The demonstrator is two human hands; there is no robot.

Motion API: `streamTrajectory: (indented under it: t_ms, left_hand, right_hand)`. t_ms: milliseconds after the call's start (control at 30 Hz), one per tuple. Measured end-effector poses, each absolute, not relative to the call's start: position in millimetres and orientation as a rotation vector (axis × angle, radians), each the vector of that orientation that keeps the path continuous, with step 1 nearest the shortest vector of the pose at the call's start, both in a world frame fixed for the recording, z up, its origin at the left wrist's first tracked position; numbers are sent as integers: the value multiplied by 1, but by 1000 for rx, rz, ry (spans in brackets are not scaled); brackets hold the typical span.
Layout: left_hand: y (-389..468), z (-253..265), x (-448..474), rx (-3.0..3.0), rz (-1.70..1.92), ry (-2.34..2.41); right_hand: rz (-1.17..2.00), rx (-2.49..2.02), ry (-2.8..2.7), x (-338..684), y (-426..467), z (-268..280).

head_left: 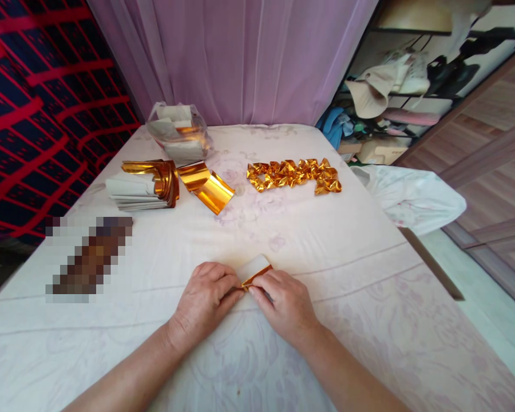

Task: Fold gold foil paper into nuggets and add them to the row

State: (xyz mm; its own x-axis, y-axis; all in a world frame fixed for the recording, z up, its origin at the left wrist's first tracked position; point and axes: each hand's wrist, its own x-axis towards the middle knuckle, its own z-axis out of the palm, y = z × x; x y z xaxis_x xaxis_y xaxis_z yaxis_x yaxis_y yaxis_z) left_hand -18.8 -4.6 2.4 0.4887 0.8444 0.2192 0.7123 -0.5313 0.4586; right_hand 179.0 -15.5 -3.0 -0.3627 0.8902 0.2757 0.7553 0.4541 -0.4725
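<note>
A sheet of gold foil paper [254, 270] lies between my hands near the middle of the table, its pale back up and a gold strip folded over along the near edge. My left hand [208, 294] pinches the near left corner of that strip between thumb and fingers. From the other side, my right hand [283, 300] closes its thumb and fingers on the same folded edge. Fingers cover part of the sheet. Beyond them sit a row of folded gold paper pieces [292, 174] and two flat gold sheets [208, 186].
A bent stack of gold foil paper [141, 186] stands at the left, with a clear plastic bag of more paper [178, 131] behind it. A blurred-out object [92, 257] lies at the left edge. Past the right edge are a white bag [416, 197] and shelves [390, 97].
</note>
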Motion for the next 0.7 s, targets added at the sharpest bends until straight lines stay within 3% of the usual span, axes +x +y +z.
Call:
streamTrajectory:
  t_ms: [433, 700]
  left_hand:
    - [-7, 5, -10, 2320, 593, 1462]
    - [-8, 4, -8, 2320, 608, 1482]
  right_hand:
    - [449, -1428, -2152, 177, -13, -5]
    - [339, -1474, -2163, 173, -13, -7]
